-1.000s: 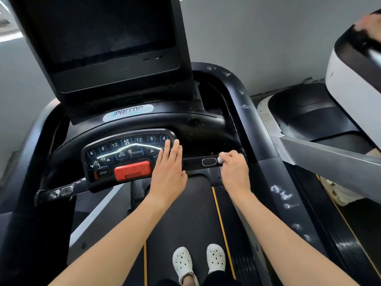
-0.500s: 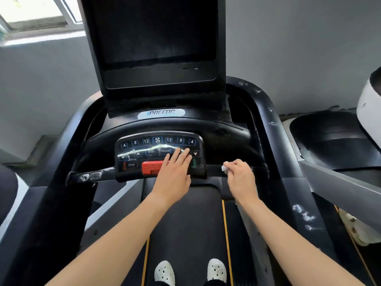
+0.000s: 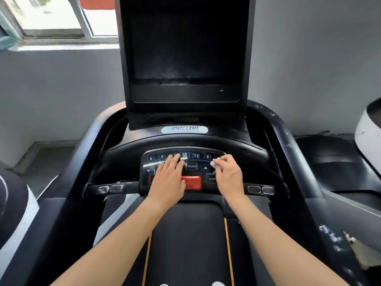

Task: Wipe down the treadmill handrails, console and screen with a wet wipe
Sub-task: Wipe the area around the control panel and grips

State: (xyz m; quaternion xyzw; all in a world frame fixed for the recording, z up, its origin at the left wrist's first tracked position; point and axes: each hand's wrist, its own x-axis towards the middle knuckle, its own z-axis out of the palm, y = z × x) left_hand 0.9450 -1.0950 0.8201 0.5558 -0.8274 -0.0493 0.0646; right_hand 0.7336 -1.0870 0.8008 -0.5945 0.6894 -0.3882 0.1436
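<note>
Small white wadded wet wipe is pinched at the fingertips of the right hand, whose fingers are curled round it. It is set against the right part of the glossy black button panel of the console, just beside the up-arrow key. Left hand is laid flat on the left part of the same panel, fingers straight and together, nothing held, just beside the red rectangular stop button. The wipe is judged light, soft, limp and damp. It is best kept bunched under the fingertips for the keys and opened flat under the palm for larger faces. The panel is judged rigid and slick, and its keys could be triggered by hard pressure, so light strokes are advised. Numbered keys, a fan icon and PROGRAM and START legends are seen under window glare. The tall dark rectangular screen above is unlit, with faint haze near its lower edge. It is judged the most scratch-prone surface, so a gentle wipe with no grit is advised. The black crossbar handrail with oval metal grip sensors runs either side of the panel and is untouched by either hand. White flecks are visible on the black right side rail.
</note>
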